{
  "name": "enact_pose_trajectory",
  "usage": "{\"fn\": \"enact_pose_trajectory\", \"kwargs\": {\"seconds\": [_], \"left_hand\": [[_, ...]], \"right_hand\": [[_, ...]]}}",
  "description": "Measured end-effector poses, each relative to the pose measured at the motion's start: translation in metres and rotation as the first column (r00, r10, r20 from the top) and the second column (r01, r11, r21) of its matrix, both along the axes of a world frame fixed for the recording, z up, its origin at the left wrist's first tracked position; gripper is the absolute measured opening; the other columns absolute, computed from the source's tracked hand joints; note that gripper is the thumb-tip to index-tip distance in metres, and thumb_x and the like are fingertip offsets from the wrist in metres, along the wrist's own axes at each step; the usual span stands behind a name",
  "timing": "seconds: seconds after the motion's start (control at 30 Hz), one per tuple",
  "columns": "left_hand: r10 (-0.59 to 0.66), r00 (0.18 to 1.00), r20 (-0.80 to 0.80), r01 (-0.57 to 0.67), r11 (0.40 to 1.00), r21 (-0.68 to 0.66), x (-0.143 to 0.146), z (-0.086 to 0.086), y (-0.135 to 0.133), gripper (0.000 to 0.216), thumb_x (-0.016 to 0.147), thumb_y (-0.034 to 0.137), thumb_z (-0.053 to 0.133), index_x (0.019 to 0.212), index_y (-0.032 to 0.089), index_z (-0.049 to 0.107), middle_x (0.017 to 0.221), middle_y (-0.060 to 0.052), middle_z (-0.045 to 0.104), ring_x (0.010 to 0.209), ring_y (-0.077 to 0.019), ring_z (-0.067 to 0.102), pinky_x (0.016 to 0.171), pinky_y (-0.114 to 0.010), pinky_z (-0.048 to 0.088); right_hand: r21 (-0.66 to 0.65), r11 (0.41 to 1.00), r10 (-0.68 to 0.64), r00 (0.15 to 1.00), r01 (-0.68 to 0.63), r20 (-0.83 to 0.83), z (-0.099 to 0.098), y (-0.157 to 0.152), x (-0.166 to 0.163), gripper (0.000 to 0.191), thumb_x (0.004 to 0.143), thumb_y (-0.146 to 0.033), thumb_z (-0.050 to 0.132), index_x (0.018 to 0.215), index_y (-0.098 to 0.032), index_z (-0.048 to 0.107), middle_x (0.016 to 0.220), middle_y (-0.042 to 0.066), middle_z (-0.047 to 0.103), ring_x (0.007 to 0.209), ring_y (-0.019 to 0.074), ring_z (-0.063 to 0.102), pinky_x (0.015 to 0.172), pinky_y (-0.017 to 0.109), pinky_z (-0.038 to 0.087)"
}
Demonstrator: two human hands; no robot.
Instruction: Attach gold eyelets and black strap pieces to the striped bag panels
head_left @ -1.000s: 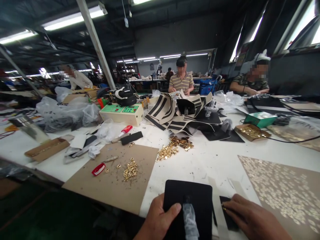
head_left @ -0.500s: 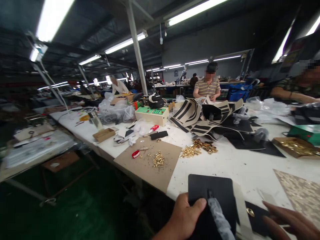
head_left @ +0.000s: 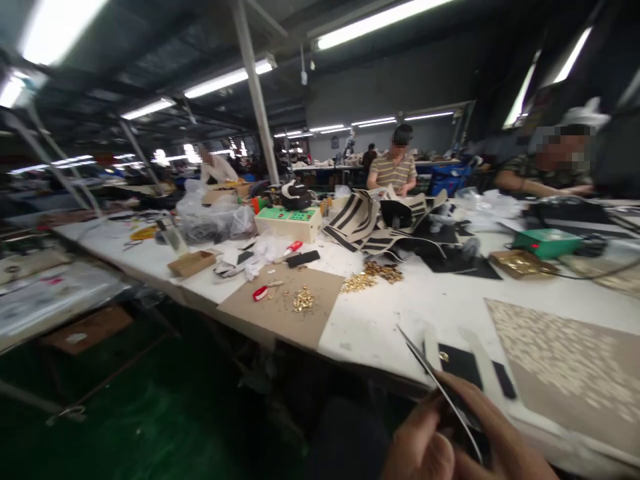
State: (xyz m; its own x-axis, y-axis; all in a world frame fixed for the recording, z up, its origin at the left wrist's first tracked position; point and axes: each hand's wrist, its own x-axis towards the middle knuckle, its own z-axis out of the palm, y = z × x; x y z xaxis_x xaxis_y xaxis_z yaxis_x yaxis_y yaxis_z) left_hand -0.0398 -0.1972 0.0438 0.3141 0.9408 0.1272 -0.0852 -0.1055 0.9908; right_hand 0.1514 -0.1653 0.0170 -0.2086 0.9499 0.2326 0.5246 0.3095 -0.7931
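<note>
At the near edge of the table point(head_left: 380, 320), a thin black panel point(head_left: 436, 381) is held up on edge, clear of the surface, its top corner pointing away over the white top. Its lower end is pinched by the left hand point(head_left: 417, 448), thumb pressed to the near face. The right hand point(head_left: 500, 427) is curled against the far face, apparently to steady it; whether its fingers are closed cannot be told. Just beyond, a small black piece point(head_left: 457, 363) with a gold stud is left flat, within easy reach.

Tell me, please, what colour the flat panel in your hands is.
The panel is black; head view.
</note>
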Motion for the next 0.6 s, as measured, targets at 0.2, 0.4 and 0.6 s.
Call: {"fn": "enact_pose_trajectory", "kwargs": {"seconds": [0.2, 0.4, 0.6], "left_hand": [[0.252, 0.946, -0.204, -0.231, 0.965, 0.121, 0.004, -0.012, 0.028, 0.058, 0.089, 0.052, 0.071, 0.138, 0.025, 0.06, 0.141, -0.015, 0.06, 0.127, -0.0346, 0.059, 0.105, -0.047, 0.05], [0.082, 0.995, 0.062, -0.067, 0.974, -0.219, 0.001, -0.016, 0.082, 0.071, 0.079, 0.044, 0.082, 0.139, 0.017, 0.054, 0.134, -0.017, 0.067, 0.117, -0.0326, 0.067, 0.096, -0.043, 0.055], [-0.064, 0.986, -0.151, 0.02, 0.959, -0.281, 0.014, -0.04, 0.078, 0.034, 0.074, 0.022, 0.076, 0.107, 0.014, 0.073, 0.1, -0.008, 0.079, 0.089, -0.0274, 0.071, 0.075, -0.033, 0.053]], "right_hand": [[-0.569, 0.817, -0.286, 0.79, -0.096, -0.543, 0.05, -0.005, 0.019, 0.052, 0.085, -0.058, 0.071, 0.117, -0.017, 0.076, 0.102, 0.013, 0.079, 0.088, 0.0344, 0.076, 0.081, 0.044, 0.063], [-0.643, 0.712, -0.353, 0.649, -0.281, -0.674, 0.02, -0.005, 0.029, 0.051, 0.075, -0.053, 0.083, 0.113, -0.018, 0.076, 0.097, 0.012, 0.08, 0.086, 0.0329, 0.077, 0.084, 0.045, 0.061], [-0.589, 0.767, -0.184, 0.792, -0.254, -0.582, 0.0, 0.002, 0.039, 0.045, 0.082, -0.05, 0.079, 0.113, -0.016, 0.077, 0.106, 0.011, 0.08, 0.098, 0.0338, 0.075, 0.094, 0.046, 0.057]]}}
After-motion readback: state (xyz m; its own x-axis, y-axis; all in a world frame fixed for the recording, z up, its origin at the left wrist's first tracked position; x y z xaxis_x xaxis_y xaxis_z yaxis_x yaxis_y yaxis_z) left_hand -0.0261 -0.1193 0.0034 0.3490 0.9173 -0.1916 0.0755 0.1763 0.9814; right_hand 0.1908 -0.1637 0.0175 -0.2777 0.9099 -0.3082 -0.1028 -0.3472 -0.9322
